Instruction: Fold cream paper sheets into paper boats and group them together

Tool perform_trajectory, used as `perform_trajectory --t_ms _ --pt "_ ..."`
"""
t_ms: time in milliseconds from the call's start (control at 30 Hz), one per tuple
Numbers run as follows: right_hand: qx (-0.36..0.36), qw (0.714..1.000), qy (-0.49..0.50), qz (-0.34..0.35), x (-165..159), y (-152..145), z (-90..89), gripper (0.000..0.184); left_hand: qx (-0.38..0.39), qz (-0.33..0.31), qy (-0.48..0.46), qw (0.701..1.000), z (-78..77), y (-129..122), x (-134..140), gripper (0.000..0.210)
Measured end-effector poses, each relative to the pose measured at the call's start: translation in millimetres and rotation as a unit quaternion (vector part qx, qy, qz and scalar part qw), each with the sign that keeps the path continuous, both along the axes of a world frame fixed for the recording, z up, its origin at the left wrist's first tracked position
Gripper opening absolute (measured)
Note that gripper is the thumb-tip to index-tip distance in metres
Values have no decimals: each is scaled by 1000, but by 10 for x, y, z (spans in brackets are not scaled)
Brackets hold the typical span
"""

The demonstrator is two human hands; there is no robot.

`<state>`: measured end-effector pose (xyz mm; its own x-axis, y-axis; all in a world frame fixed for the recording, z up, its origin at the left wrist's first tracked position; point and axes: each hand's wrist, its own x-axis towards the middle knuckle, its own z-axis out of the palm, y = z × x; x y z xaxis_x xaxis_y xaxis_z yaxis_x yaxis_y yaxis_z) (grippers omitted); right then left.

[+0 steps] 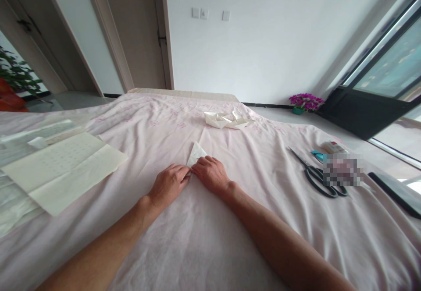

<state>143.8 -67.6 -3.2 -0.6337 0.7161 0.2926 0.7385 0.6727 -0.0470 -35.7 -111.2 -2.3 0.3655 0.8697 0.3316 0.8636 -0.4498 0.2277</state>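
A small piece of folded white paper [196,151] lies on the pink cloth in front of me, its pointed corner facing away. My left hand [171,180] pinches its near left edge with the fingers closed. Over the right part of the paper, my right hand [210,172] is curled, its fingertips pressed on it close to the left fingers. Both hands meet at the near edge and hide much of the folded paper. Farther back on the cloth sit folded paper boats [226,120], apart from my hands.
Cream paper sheets [66,168] lie at the left over clear plastic wrapping [16,212]. To the right are black-handled scissors [317,177], a turquoise-ended tool [318,155], a small white box [334,147] and a dark flat object [394,192]. A wrinkled pink cloth [197,247] covers the surface.
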Motion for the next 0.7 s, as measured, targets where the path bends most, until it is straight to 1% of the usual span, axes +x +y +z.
perform_trajectory --t_ms 133,267,367,500,600,700 --pt "-6 1000 14 20 51 9 12 19 11 -6 -3 1000 -60 30 5 17" --pt "0 1000 2 22 81 91 -26 22 14 -7 -7 1000 -100 119 26 20" --pt "5 1000 -23 10 77 236 -29 24 3 0 6 1000 -77 296 56 19" --pt "1 998 -67 8 55 484 27 20 -23 8 21 999 -14 585 87 19" --pt "-4 998 -70 0 29 593 37 20 -21 37 -4 999 -3 693 75 11" --pt "-2 999 -34 -16 21 595 -8 18 -12 81 -39 996 -26 695 34 8"
